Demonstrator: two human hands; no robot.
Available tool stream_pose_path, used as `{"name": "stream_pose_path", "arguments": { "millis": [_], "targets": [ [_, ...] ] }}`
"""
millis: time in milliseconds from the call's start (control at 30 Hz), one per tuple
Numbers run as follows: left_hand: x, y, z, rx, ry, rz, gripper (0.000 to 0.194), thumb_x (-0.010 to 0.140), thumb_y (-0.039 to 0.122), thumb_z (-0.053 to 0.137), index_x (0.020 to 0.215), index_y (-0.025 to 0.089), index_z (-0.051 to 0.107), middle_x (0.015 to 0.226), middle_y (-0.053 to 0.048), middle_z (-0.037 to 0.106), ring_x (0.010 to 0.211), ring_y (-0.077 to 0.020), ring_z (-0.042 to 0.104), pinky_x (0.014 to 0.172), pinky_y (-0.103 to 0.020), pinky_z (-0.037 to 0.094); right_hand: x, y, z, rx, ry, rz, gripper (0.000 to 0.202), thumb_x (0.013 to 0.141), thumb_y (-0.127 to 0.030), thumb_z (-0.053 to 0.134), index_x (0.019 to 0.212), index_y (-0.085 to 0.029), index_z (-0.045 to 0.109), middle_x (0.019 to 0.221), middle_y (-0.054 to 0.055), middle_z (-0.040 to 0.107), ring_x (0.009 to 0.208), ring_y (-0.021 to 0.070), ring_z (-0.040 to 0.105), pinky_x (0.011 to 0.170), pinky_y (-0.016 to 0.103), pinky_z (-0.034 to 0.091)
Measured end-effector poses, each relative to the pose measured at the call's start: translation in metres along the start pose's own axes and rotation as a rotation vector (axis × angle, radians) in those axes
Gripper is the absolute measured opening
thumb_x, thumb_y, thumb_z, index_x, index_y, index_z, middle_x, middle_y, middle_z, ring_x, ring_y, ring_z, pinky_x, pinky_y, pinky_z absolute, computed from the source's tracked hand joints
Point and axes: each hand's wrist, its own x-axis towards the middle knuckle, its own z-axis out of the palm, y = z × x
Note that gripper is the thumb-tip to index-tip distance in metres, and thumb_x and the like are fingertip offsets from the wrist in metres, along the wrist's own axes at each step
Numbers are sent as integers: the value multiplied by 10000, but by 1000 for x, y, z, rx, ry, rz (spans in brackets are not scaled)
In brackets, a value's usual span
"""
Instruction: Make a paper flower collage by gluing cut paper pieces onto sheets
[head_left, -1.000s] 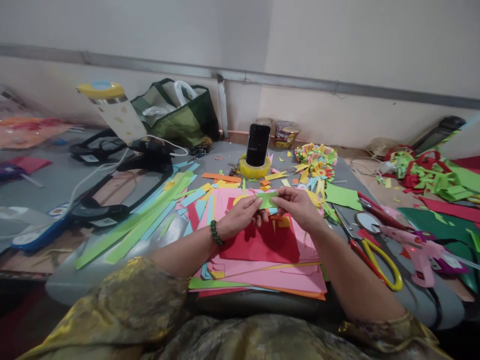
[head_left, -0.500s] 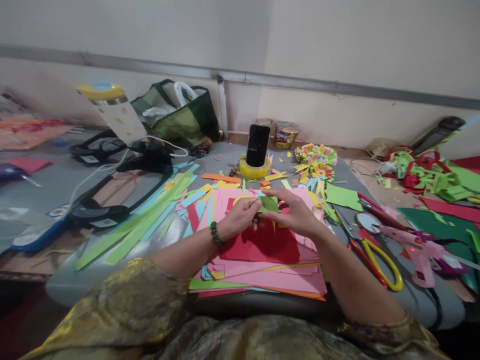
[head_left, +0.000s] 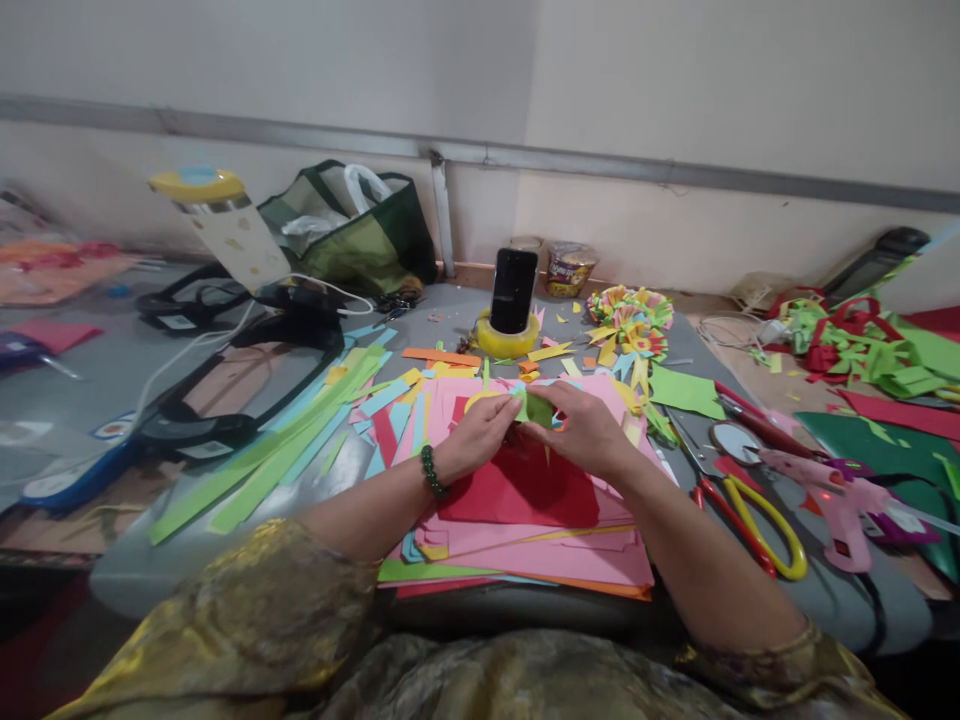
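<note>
Between my two hands is a small piece of green paper (head_left: 537, 408), above a stack of coloured sheets. My left hand (head_left: 484, 430), with a dark green bead bracelet on its wrist, pinches the paper's left edge. My right hand (head_left: 589, 425) curves around the right side, its thumb and fingers closed on the paper. The fingertips partly cover it. Beneath lies a red sheet (head_left: 517, 490) on top of pink paper (head_left: 540, 550).
Long green strips (head_left: 277, 430) lie to the left. A phone (head_left: 514, 290) leans in a yellow tape roll (head_left: 508, 335). To the right are scissors (head_left: 765, 525), a pink glue gun (head_left: 832, 500) and paper flowers (head_left: 634, 315). A green bag (head_left: 360, 240) stands behind.
My right hand has closed in on the green paper, its fingers now curled over the right side. The paper looks bent, where before it lay flatter. My left hand stays in place.
</note>
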Motion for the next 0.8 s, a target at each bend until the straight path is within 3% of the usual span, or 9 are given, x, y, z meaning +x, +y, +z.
{"name": "stream_pose_path", "arguments": {
  "millis": [200,400,567,700,800],
  "targets": [
    [1,-1,0,1,-19,33,437,843,625,560,747,200,523,581,18,628,528,-153,625,533,-251,498,-1,-1,2,-42,-14,-19,393,826,-277,697,1217,-241,674,1095,92,723,963,248,692,814,361,559],
    [4,-9,-2,107,45,59,409,862,582,560,706,208,502,587,23,594,564,-154,601,546,-257,495,-2,-3,5,-52,-21,-19,380,836,-276,689,1216,-256,677,1098,92,724,989,259,692,843,377,561],
    [4,-3,-1,33,56,44,378,870,557,555,728,211,500,587,24,604,527,-153,614,533,-260,505,1,-4,2,212,61,116,478,764,-367,757,1219,-247,669,1105,94,721,953,247,686,824,383,564],
    [4,2,1,-40,99,26,338,863,537,582,791,209,540,588,27,617,512,-153,623,526,-259,513,6,-4,-2,595,30,337,350,717,-419,742,974,-186,699,848,54,725,746,188,671,675,318,556],
    [3,3,1,-66,96,31,342,857,531,602,777,201,562,574,22,623,518,-149,620,536,-259,525,9,-7,-2,733,17,371,220,659,-374,724,732,-182,643,640,-16,636,572,122,582,554,255,492]
  ]
}}
